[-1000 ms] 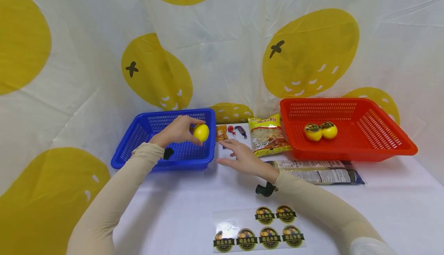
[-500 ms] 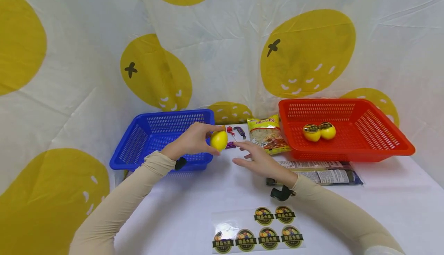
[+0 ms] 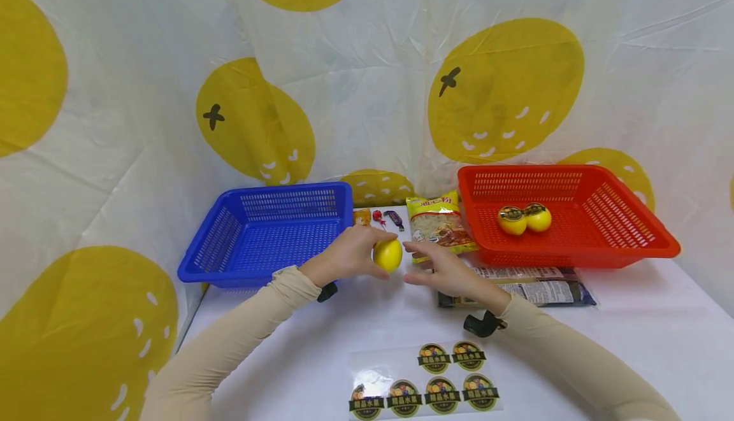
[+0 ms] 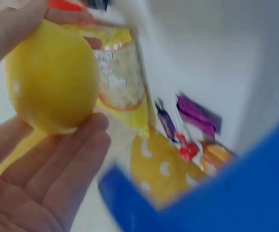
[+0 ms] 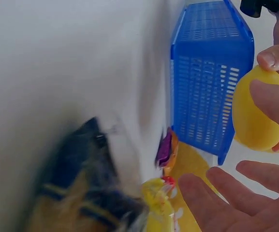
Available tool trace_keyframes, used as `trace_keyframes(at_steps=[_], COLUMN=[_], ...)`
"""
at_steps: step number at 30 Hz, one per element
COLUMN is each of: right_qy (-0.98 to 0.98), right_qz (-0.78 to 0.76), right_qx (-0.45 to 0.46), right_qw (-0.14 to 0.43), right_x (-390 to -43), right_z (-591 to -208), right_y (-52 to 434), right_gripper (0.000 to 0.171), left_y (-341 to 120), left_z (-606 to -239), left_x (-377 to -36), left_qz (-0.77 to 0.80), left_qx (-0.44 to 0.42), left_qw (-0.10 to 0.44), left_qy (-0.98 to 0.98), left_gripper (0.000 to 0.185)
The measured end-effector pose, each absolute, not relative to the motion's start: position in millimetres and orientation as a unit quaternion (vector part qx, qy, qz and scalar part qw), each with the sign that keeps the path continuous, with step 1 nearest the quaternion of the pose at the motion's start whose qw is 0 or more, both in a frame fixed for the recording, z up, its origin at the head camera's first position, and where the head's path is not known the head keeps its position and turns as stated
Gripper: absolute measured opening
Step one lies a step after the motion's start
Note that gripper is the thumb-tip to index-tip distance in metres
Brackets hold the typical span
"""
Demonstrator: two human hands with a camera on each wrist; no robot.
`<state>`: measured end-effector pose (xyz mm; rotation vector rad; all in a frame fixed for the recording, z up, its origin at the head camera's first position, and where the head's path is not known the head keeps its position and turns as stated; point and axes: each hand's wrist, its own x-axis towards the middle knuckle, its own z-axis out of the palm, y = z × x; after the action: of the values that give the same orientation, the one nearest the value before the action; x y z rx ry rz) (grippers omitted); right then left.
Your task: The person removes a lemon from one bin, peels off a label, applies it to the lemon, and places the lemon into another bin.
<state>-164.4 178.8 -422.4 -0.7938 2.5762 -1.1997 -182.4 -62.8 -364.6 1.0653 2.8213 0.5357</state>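
My left hand (image 3: 351,254) pinches a yellow lemon (image 3: 387,256) between thumb and fingers, above the table and just right of the blue basket (image 3: 229,273). Up close in the left wrist view, the lemon (image 4: 52,79) shows a smooth, plain side. Facing it from the right is my right hand (image 3: 450,273), fingers spread and holding nothing, with a small gap to the lemon in the head view. In the right wrist view its thumb overlaps the lemon (image 5: 253,113). Two lemons (image 3: 524,220) with dark round stickers lie together in the red basket (image 3: 579,252).
A sheet of round stickers (image 3: 424,379) lies at the front. Behind the hands are a yellow pasta bag (image 3: 438,223), a red lollipop (image 3: 377,216) and wrapped sweets (image 3: 394,218). Long dark-edged packets (image 3: 539,290) lie before the red basket.
The left hand has carried the lemon from over the blue basket rightward and towards the front. My right hand has shifted right, and the gap between the hands has narrowed.
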Motion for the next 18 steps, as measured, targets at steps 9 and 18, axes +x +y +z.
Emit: trace_keyframes(at_steps=[9, 18], right_qy=[0.885, 0.885], right_qz=[-0.381, -0.373], right_qx=[-0.249, -0.269], right_qw=[0.104, 0.071], right_x=[-164.4, -163.4], right_z=[-431.6, -436.1], right_y=[192.2, 194.1], right_gripper=[0.078, 0.062], left_y=[-41.9, -31.4], left_z=[-389.5, -417.2], left_x=[-175.3, -167.1], left_qz=[0.163, 0.177], left_qx=[0.298, 0.286], left_qw=[0.046, 0.029], left_qy=[0.939, 0.941], left_gripper=[0.075, 0.071])
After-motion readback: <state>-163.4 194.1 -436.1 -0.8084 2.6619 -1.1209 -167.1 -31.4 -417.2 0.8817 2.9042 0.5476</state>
